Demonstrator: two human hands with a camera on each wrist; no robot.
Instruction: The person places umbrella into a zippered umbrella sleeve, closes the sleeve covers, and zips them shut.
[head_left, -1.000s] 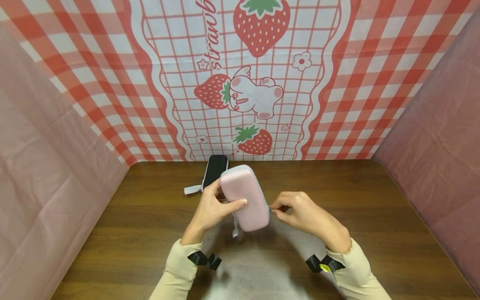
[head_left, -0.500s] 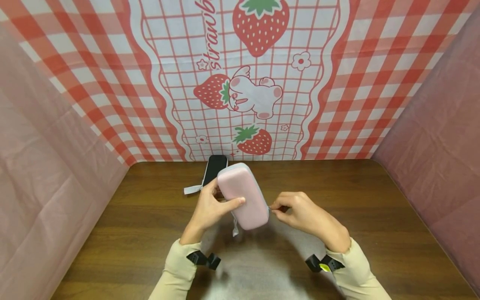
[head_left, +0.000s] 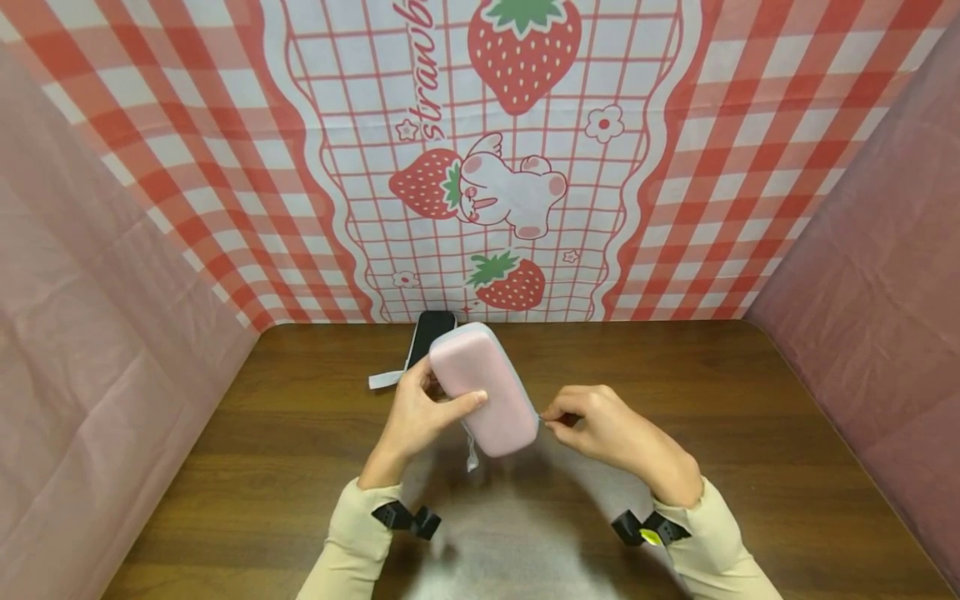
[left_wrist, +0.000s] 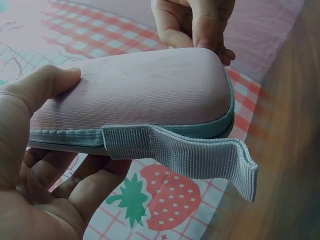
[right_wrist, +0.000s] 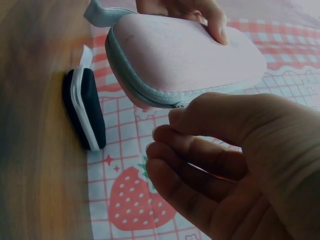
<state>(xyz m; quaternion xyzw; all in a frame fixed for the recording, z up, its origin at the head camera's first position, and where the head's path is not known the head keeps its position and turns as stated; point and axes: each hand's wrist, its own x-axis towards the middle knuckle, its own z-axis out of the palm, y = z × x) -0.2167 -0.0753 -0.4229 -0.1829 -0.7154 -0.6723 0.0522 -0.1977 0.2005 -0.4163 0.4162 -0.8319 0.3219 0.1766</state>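
Note:
My left hand (head_left: pixel 418 415) holds a pink hard-shell zip case (head_left: pixel 476 379) tilted above the table, thumb across its broad face and fingers underneath. A grey zipper (left_wrist: pixel 217 127) runs around the case's edge, and a grey ribbon loop (left_wrist: pixel 195 155) sticks out from the side near my left hand. At the opposite, lower right side, my right hand (head_left: pixel 611 429) pinches at the zipper pull, which the thumb and fingertips mostly cover. The zipper slider (right_wrist: pixel 179 105) shows just beside the right thumb tip in the right wrist view. Ahead of that slider the zipper looks joined.
Behind the pink case, a black zip case (head_left: pixel 430 337) with a white zipper and white ribbon loop (head_left: pixel 386 380) lies on the brown wooden table (head_left: pixel 712 375). A strawberry-printed checked cloth (head_left: pixel 660 233) hangs at the back, with pink cloth (head_left: pixel 112 333) at both sides.
My left hand has shifted the pink case slightly left and away from me, tilting it a little more. The right hand has stayed almost in place at the zipper.

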